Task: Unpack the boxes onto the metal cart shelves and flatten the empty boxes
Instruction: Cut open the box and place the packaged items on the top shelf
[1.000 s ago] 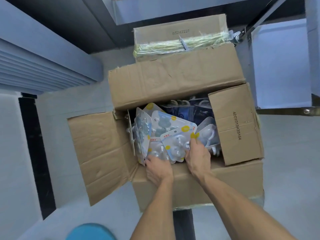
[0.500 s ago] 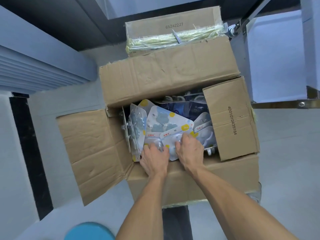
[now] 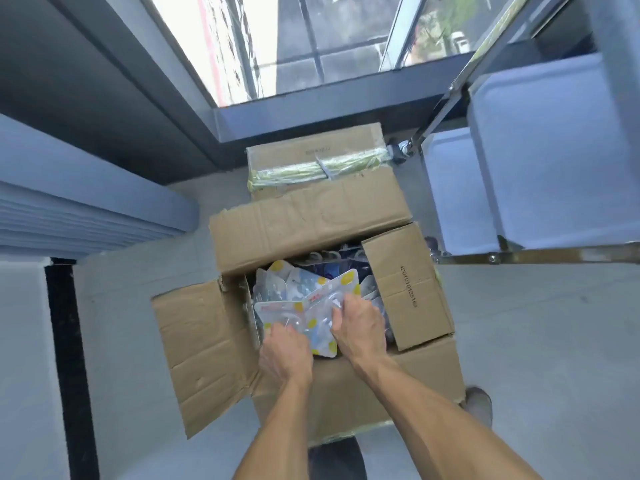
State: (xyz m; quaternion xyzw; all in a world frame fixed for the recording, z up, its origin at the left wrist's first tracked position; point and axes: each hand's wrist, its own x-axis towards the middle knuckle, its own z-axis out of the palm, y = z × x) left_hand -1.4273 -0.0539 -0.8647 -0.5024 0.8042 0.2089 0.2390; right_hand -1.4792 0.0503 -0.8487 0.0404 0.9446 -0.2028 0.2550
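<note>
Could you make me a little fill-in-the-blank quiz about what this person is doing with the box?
1. Both hands reach into the open cardboard ____.
2. The left hand and right hand grip plastic blister ____.
3. The box behind the open one is sealed with ____.
4. The metal cart stands on the person's ____ side.

Missing words: box; packs; tape; right
</note>
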